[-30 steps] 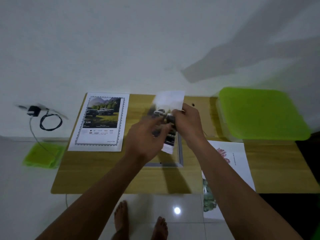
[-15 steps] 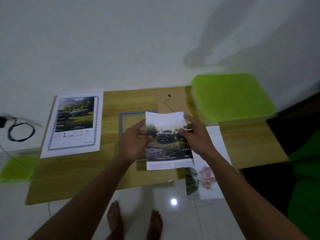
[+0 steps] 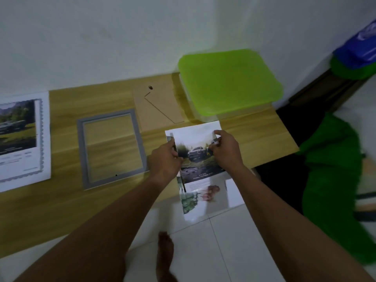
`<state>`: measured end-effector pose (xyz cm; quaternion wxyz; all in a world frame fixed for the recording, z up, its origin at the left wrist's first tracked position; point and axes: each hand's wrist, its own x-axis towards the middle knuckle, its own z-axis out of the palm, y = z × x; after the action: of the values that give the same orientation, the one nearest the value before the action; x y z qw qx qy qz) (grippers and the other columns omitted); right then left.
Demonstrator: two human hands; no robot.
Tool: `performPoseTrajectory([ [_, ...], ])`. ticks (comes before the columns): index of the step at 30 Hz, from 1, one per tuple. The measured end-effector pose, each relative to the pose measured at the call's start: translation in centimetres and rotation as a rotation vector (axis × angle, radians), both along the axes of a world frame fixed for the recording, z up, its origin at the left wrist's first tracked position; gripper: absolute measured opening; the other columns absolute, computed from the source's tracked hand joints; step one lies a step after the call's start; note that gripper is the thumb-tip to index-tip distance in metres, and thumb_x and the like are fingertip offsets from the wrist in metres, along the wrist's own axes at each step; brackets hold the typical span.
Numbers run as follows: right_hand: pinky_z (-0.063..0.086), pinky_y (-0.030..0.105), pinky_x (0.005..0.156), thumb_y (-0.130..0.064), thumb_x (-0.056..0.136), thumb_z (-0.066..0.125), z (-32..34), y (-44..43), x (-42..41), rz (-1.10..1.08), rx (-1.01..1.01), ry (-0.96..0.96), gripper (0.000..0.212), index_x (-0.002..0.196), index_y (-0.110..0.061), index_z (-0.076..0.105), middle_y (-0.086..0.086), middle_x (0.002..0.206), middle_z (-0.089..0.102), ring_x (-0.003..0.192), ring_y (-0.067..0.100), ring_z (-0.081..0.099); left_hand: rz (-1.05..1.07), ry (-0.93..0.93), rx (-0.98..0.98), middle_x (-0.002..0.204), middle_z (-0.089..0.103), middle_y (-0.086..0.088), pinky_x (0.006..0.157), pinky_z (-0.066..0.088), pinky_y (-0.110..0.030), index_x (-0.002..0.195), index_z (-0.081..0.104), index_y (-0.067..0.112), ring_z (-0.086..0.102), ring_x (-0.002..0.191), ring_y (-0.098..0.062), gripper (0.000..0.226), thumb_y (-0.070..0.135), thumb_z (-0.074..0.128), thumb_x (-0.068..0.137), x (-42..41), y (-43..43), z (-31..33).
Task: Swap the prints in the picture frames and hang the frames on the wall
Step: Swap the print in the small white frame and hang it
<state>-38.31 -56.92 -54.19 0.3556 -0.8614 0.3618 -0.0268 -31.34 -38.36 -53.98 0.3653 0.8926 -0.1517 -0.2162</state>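
Three prints show: a large bordered car print [image 3: 20,139] at the left, a smaller car print [image 3: 198,153] held by both hands, and a flower print [image 3: 207,197] lying under it. There is one grey picture frame [image 3: 113,148], empty, and one brown backing board [image 3: 160,107] beside it. One green-lidded box [image 3: 230,82] stands on the single wooden tabletop [image 3: 81,202]. Two hands are counted, the left hand [image 3: 164,159] and the right hand [image 3: 225,151]. One bare foot [image 3: 165,255] shows for certain; a second may be hidden.
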Motion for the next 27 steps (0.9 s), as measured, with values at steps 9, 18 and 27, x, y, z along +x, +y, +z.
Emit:
performPoseTrajectory([
  [9,0.049,0.043,0.091,-0.033,0.089,0.065,-0.4,0.0,-1.1,0.328,-0.293,0.117,0.036,0.119,-0.014,0.060,0.008,0.120,0.059,0.115,0.030,0.050,-0.285,-0.426,0.283,0.134,0.053,-0.008,0.092,0.045,-0.039,0.139,0.044,0.014,0.047,0.120,-0.029,0.062,0.043,0.062,0.087,-0.6,-0.5,-0.5],
  [18,0.046,0.039,0.086,-0.029,0.086,0.068,0.3,0.1,-1.0,0.510,-0.322,0.179,0.024,0.100,-0.014,0.058,0.005,0.110,0.054,0.106,0.026,0.050,-0.441,-0.446,0.319,0.142,0.048,-0.006,0.108,0.036,-0.040,0.134,0.050,0.018,0.040,0.133,-0.025,0.059,0.051,0.059,0.085,-0.5,-0.1,-1.3],
  [27,0.044,0.043,0.102,-0.032,0.099,0.050,4.9,5.2,3.3,0.553,-0.293,0.198,0.049,0.143,-0.010,0.044,0.009,0.147,0.045,0.133,0.028,0.043,-0.207,-0.384,0.233,0.133,0.057,-0.007,0.097,0.044,-0.037,0.132,0.055,0.011,0.051,0.122,-0.027,0.048,0.040,0.054,0.094,2.4,5.2,3.0],
])
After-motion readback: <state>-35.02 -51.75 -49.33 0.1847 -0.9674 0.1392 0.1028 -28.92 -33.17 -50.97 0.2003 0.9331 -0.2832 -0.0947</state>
